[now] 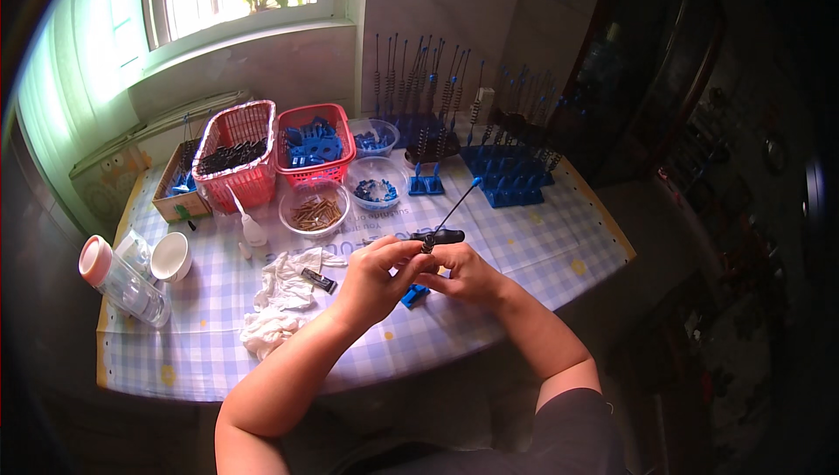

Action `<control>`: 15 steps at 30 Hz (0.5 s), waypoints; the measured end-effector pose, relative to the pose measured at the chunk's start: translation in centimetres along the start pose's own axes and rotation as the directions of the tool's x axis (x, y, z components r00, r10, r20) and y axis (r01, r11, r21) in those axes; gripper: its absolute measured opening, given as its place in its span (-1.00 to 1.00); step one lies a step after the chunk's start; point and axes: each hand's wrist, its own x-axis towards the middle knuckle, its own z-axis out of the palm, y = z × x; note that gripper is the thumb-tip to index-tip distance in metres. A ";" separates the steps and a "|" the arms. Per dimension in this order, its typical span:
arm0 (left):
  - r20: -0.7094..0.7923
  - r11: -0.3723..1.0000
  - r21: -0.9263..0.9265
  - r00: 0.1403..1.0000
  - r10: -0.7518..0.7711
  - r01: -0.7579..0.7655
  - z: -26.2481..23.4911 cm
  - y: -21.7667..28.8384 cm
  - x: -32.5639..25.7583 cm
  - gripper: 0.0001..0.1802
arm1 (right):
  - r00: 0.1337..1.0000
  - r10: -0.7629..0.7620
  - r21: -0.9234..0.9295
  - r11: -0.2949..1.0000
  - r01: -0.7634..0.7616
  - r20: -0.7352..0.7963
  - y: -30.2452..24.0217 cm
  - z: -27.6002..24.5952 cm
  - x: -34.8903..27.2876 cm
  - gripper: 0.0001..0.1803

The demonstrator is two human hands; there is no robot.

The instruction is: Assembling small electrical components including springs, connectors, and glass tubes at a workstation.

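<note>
Above the front middle of the table, both hands are closed together around a thin dark rod (453, 209) with a blue bead-like tip. It slants up and to the right. At its lower end a dark coil spring (428, 245) shows between the fingertips. My left hand (382, 276) pinches there from the left, and my right hand (470, 273) grips close beside it; the fingers hide the rod's bottom. Just behind the fingertips is a black elongated object (450, 236), partly covered. A small blue plastic piece (414, 296) shows just below the hands.
Blue stands (509, 188) with upright spring rods fill the back right. Behind left are a pink basket (234, 180) of black parts, a red basket (316, 174) of blue parts, and a bowl (315, 213) of brass-coloured pins. White cloths (284, 287), a cup (171, 256) and a bottle (131, 291) stand left.
</note>
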 end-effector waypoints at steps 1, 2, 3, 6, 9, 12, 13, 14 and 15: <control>0.008 1.000 -0.012 1.000 -0.009 0.009 0.0 0.1 0.0 -0.79 | 1.000 0.000 0.000 1.000 0.000 0.000 0.0 0.0 0.0 -0.81; 0.016 1.000 -0.023 1.000 -0.018 0.018 0.0 0.1 0.0 -0.79 | 1.000 -0.004 0.000 1.000 0.004 0.006 0.0 -0.1 0.0 -0.81; 0.016 1.000 -0.024 1.000 -0.018 0.018 0.0 0.1 0.1 -0.79 | 1.000 -0.008 0.000 1.000 0.008 0.011 0.1 -0.1 0.0 -0.81; 0.017 1.000 0.007 1.000 -0.010 0.010 -0.1 0.0 0.0 -0.79 | 1.000 0.025 0.013 1.000 -0.025 0.012 -0.3 -0.1 0.1 -0.81; 0.023 1.000 -0.021 1.000 -0.020 0.021 0.0 -0.1 0.0 -0.79 | 1.000 -0.002 0.001 1.000 0.002 0.009 -0.1 -0.1 0.0 -0.81; 0.014 1.000 -0.004 1.000 -0.001 0.001 0.0 -0.1 0.0 -0.79 | 0.999 0.032 -0.009 0.999 -0.031 0.020 -0.5 -0.2 0.1 -0.81; 0.019 1.000 -0.016 1.000 -0.011 0.011 0.0 -0.1 0.0 -0.79 | 0.999 0.032 -0.010 0.999 -0.032 0.020 -0.4 -0.2 0.1 -0.81; 0.024 0.999 -0.028 0.999 -0.021 0.021 0.0 0.0 0.0 -0.79 | 1.000 0.016 -0.014 1.000 -0.016 0.017 -0.2 -0.2 0.1 -0.81; 0.025 0.999 -0.028 0.999 -0.020 0.021 0.0 0.0 0.0 -0.79 | 1.000 0.000 -0.018 1.000 0.001 0.013 -0.1 -0.2 0.0 -0.81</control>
